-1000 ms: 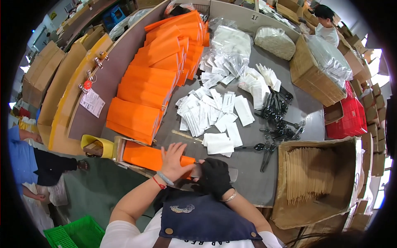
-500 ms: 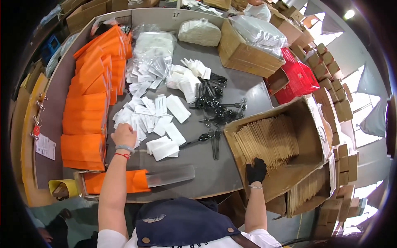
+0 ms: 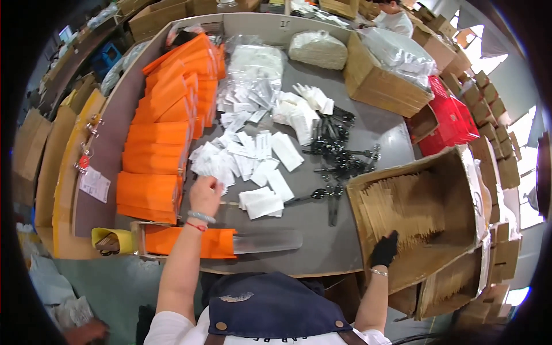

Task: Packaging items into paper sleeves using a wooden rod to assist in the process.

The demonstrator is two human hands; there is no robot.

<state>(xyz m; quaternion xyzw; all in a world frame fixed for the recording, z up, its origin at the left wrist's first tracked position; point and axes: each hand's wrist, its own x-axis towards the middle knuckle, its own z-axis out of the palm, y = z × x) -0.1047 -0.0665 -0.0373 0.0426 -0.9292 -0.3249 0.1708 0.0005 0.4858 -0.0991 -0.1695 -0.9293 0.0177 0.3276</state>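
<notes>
My left hand (image 3: pixel 206 195) is at the near edge of a pile of small white packets (image 3: pixel 221 156), fingers curled together; what they pinch, if anything, is hidden. My right hand (image 3: pixel 385 249), in a black glove, is inside the near left side of a cardboard box (image 3: pixel 368 187). Its fingers are drawn together against thin, flat tan pieces (image 3: pixel 402 204) packed in rows there; I cannot make out anything in its grip. Folded white napkins (image 3: pixel 261 202) and black plastic spoons (image 3: pixel 333 149) lie between the hands. Below my left wrist is an orange pouch (image 3: pixel 215 244) with a clear plastic sheet (image 3: pixel 267 240).
Overlapping orange pouches (image 3: pixel 155 155) line the table's left side. Bagged white packets (image 3: pixel 256 63), a wrapped white bundle (image 3: pixel 317 49) and a carton with plastic bags (image 3: pixel 382 86) stand at the back. A red crate (image 3: pixel 451 121) is right. Another person (image 3: pixel 394 22) is far off.
The whole view has shifted, so the table sits further right. My left hand stays by the white packets. My right hand stays in the box, its fingers now drawn narrower.
</notes>
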